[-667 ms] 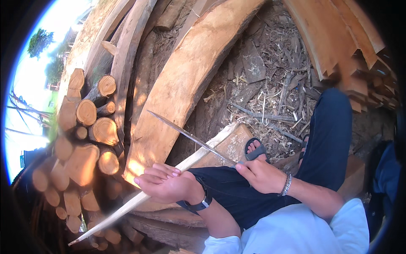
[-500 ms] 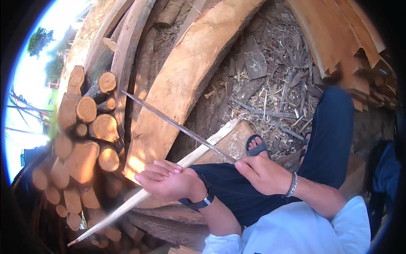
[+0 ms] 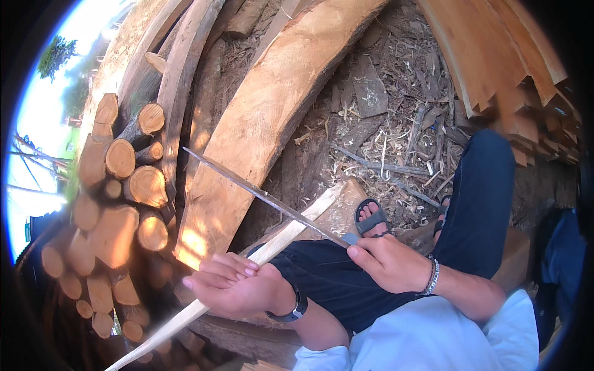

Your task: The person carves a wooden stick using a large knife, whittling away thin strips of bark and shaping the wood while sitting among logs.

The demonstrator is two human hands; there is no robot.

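Pale wooden stick [image 3: 281, 240] looks light, stiff, best held mid-length, where the left hand [image 3: 241, 283] curls round it; the right hand [image 3: 391, 263] clenches a long knife [image 3: 260, 193] crossing it.

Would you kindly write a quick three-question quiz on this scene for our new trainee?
1. Which hand holds the knife?

2. True or false: the left hand holds the pale stick.

3. What is piled up at the left of the picture?
a) bricks
b) cut logs
c) tyres

Key:
1. The right hand.
2. True.
3. b
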